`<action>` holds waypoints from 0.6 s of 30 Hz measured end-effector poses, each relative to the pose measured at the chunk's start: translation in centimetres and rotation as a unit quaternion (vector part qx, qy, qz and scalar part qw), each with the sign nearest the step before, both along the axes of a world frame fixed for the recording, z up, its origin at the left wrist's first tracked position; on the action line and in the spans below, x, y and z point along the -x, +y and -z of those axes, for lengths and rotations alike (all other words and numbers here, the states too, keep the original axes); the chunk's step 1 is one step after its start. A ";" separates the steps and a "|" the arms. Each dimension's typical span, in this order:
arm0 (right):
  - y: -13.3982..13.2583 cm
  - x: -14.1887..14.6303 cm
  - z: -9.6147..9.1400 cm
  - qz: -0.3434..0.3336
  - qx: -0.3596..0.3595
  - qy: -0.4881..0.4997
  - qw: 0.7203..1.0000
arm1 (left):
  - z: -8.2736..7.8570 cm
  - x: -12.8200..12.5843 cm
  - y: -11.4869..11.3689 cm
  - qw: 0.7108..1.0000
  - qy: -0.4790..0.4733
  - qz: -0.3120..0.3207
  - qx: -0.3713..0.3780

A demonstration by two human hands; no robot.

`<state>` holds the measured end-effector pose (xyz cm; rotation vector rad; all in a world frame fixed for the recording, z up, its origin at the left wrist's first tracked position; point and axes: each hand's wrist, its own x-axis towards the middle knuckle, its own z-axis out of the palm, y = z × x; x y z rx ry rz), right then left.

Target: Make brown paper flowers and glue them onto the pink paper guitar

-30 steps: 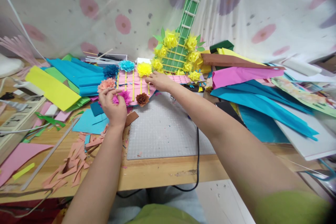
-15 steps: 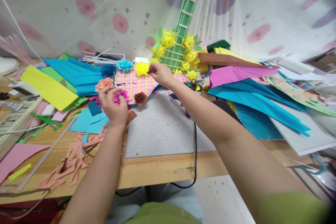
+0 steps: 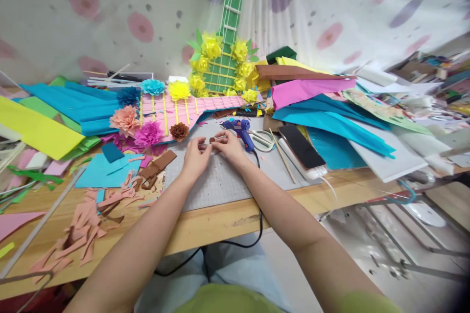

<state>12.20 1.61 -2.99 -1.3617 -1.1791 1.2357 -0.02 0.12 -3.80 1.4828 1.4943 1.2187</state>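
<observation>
Over the grey cutting mat [image 3: 220, 181], my left hand [image 3: 194, 159] and my right hand [image 3: 230, 147] meet at the fingertips. Between them is a small brown paper piece [image 3: 212, 140], pinched in my right fingers and touched by my left thumb; my left fingers are curled. Behind the hands lies a pink guitar-shaped body [image 3: 157, 107] with yellow strips and paper flowers. The brown paper flower [image 3: 179, 131] on its front edge is nearest to my left hand. A magenta flower [image 3: 149, 133] and a yellow flower [image 3: 179, 90] are also on it.
A blue glue gun [image 3: 240, 129], scissors [image 3: 262, 141], a wooden stick [image 3: 282, 156] and a phone [image 3: 301, 145] lie to the right. Brown paper strips [image 3: 157, 166] and salmon scraps [image 3: 86, 225] are at left. A green guitar neck [image 3: 231, 14] stands behind. The glue gun's cable [image 3: 260, 205] hangs over the table edge.
Both hands have left the flowered guitar body and come together over the mat, with a small brown piece now between them. The view has swung right, showing the glue gun and phone.
</observation>
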 end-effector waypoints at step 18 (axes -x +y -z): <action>0.7 -0.5 0.1 -0.068 -0.105 -0.066 0.990 | -1.1 0.5 0.7 0.998 -0.023 0.010 0.055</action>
